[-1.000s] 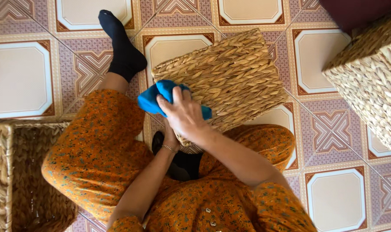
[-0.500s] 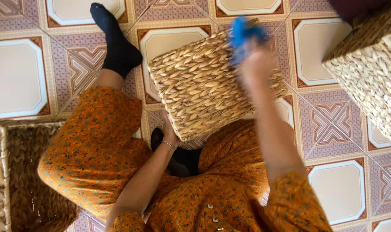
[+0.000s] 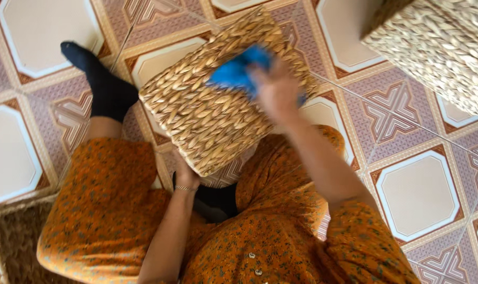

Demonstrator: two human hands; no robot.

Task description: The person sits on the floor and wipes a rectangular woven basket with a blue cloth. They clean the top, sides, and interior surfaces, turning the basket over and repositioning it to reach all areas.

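The patterned tile floor [image 3: 418, 194] fills the view, with a person in orange floral clothing [image 3: 281, 242] sitting on it, one black sock [image 3: 105, 87] stretched out to the left. Three woven baskets show: one woven basket [image 3: 207, 115] propped on the lap in the middle, a second woven basket [image 3: 439, 47] at the top right corner well apart, and a third woven basket [image 3: 13, 247] cut off at the lower left. One right hand [image 3: 276, 92], blurred, presses one blue cloth [image 3: 239, 71] against the upper side of the middle basket, fingers closed over the cloth. One left hand [image 3: 185, 176] is against that basket's lower edge, mostly hidden behind it; its grip cannot be made out. A thin bracelet [image 3: 184, 188] circles that wrist
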